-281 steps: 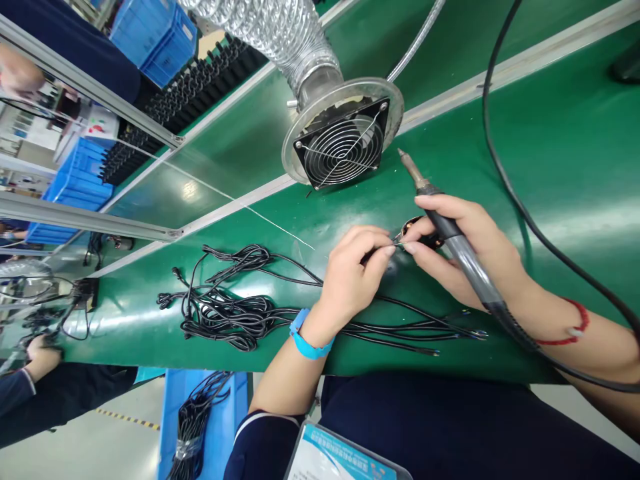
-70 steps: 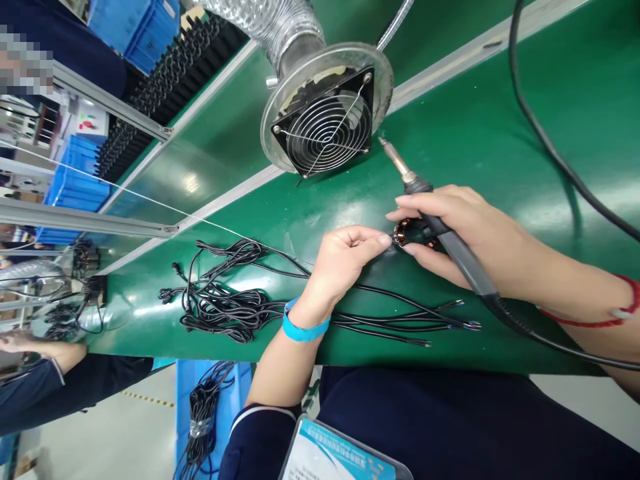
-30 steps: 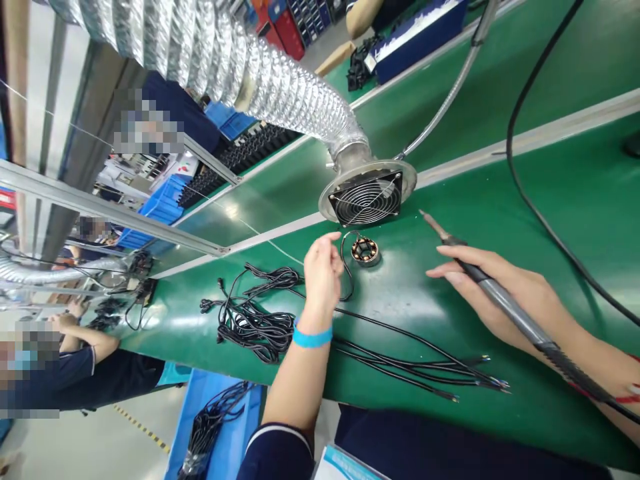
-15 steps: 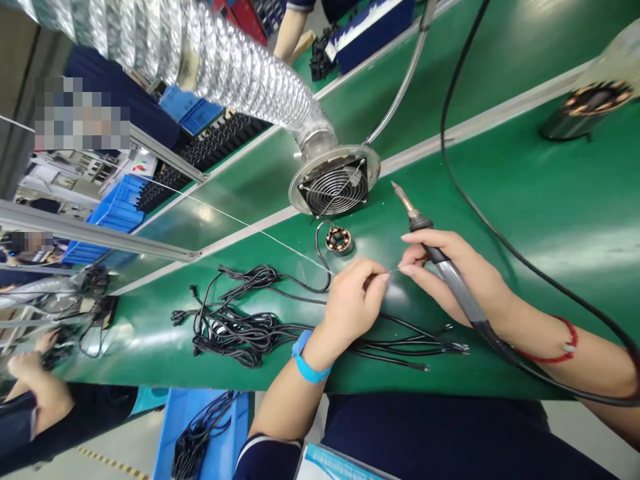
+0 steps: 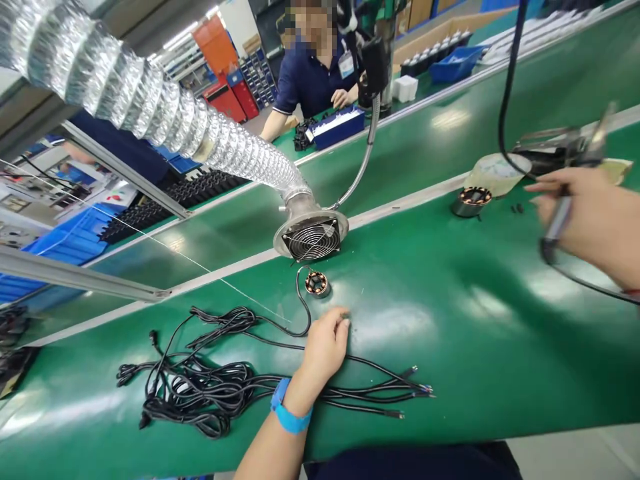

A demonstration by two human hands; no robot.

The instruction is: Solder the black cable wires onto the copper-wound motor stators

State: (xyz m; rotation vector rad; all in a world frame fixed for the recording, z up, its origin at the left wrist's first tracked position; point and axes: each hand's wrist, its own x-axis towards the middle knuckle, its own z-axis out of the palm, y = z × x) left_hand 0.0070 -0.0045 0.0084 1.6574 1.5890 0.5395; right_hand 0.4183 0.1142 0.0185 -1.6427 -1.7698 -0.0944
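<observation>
My right hand [image 5: 593,223], blurred at the far right, is wrapped round a soldering iron [image 5: 557,219] beside a dark metal holder [image 5: 550,157]. Over the bench, my left hand [image 5: 326,343] is closed with thumb and fingertips together; anything between them is too small to make out. Just beyond it sits a small stator with copper windings [image 5: 320,292], a black lead running from it. Black power cables [image 5: 235,393] lie coiled at left, and their stripped ends pass under my left wrist. A thin white strand [image 5: 200,267] slants down from the upper left.
A fume extractor fan [image 5: 314,240] on a silver flexible duct [image 5: 225,143] hangs above the stator. A larger stator [image 5: 467,208] stands at right by the back rail. Across the bench a co-worker [image 5: 315,80] stands behind a blue box [image 5: 340,128].
My right hand has carried the soldering iron away from my left hand, to the far right beside the holder. The white strand hangs lower, apart from my left hand. The view has shifted.
</observation>
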